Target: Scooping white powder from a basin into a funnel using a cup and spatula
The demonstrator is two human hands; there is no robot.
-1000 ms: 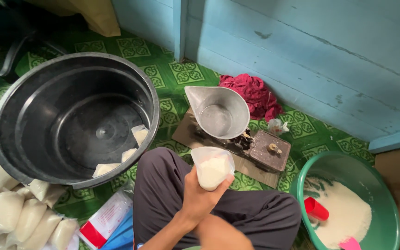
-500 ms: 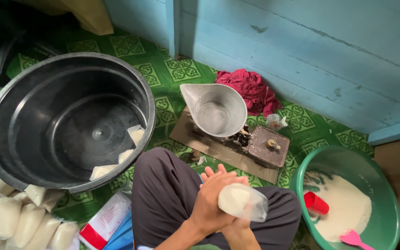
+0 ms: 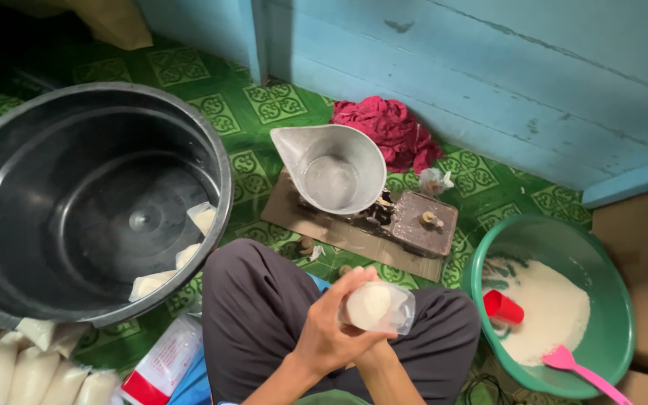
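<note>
Fingers (image 3: 339,300) of our left hand (image 3: 331,337) clamped round clear bag of white powder (image 3: 375,306), right hand (image 3: 365,352) under it, grip unclear, green basin (image 3: 624,300) just right.

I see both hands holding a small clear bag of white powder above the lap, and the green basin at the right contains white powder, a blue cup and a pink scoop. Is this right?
Not quite: the cup in the green basin is red, not blue, as the head view shows. The rest holds: both hands, left hand and right hand, hold the clear bag of white powder, and a pink scoop lies in the basin.
</note>
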